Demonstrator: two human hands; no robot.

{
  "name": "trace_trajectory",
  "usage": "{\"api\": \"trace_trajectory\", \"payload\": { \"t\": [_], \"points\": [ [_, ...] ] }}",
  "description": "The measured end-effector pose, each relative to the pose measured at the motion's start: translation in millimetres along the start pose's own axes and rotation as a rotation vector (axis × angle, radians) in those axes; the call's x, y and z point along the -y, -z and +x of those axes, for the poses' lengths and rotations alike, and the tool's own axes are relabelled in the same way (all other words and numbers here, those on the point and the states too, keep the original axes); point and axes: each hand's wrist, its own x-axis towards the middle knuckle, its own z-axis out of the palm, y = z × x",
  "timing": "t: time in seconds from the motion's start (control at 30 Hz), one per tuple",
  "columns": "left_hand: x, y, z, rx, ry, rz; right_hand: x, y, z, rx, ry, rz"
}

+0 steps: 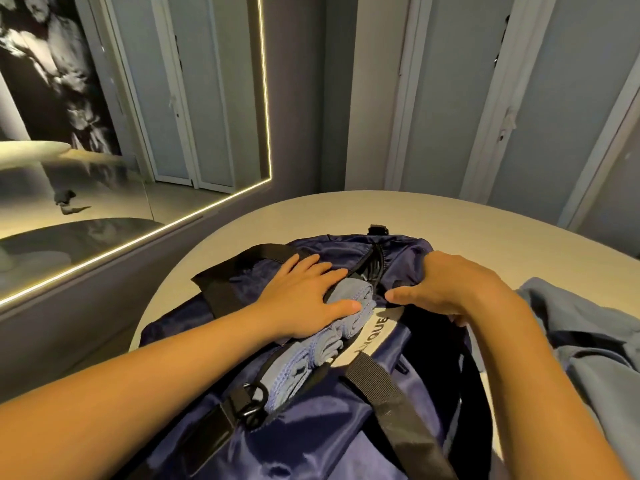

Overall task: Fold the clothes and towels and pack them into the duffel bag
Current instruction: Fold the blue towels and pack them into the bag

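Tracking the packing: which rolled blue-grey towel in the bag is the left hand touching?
The farthest rolled blue-grey towel in the navy duffel bag, by the zip's far end: the left hand lies on it; nearer rolls are uncovered.

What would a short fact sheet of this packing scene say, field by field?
bag: shiny navy fabric duffel bag with black straps, unzipped, lying on a pale round table
inside: rolled blue-grey towels showing in the opening
left hand: flat, fingers straight, pressing on the towels
right hand: fingers curled over the bag's fabric beside the opening
still outside: crumpled grey-blue garment on the table, right of the bag
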Motion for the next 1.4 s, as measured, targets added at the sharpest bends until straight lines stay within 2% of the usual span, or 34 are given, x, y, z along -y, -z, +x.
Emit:
{"api": "trace_trajectory", "payload": {
  "t": [0.17, 0.27, 0.33, 0.47, 0.57, 0.63, 0.73, 0.83, 0.93, 1.0, 1.1, 1.2, 1.27, 1.3, 1.4],
  "points": [
    [20, 1, 24, -0.045, 0.185, 0.048, 1, 0, -5, -0.162, -0.064, 0.012],
    [25, -1, 34, -0.074, 0.304, 0.077, 9, -6, -5, -0.242, -0.042, 0.089],
    [23, 2, 37, -0.062, 0.321, 0.046, 17, -13, -2, -0.181, 0.014, 0.179],
    [15, 30, 32, 0.077, 0.207, -0.159, 30, -35, 12, -0.096, 0.118, 0.234],
    [21, 29, 21, 0.183, 0.109, -0.099, 29, -40, 24, -0.056, 0.147, 0.300],
    [26, 18, 15, 0.178, 0.096, -0.062, 23, -30, 23, -0.052, 0.137, 0.311],
    [28, 14, 17, 0.165, 0.122, -0.173, -2, -2, 9, -0.010, 0.095, 0.279],
    [27, 13, 20, 0.149, 0.126, -0.210, -35, 17, -7, 0.096, 0.049, 0.179],
    [21, 15, 20, 0.146, 0.104, -0.129, -39, 7, -9, 0.238, -0.001, 0.197],
    [18, 28, 16, 0.167, 0.096, -0.097, -34, -7, -5, 0.261, -0.037, 0.205],
    [16, 50, -5, 0.167, 0.114, -0.062, -32, -15, -4, 0.126, -0.095, 0.272],
    [0, 67, -49, 0.204, 0.080, -0.165, -31, -13, -16, -0.151, -0.080, 0.187],
    [-15, 70, -80, 0.259, 0.083, -0.250, -22, -19, -26, -0.300, 0.022, 0.161],
    [-20, 67, -92, 0.271, 0.098, -0.258, -18, -23, -30, -0.322, 0.109, 0.192],
    [-24, 42, -109, 0.243, 0.125, -0.182, -10, -35, -46, -0.268, 0.357, 0.166]
  ]
}}
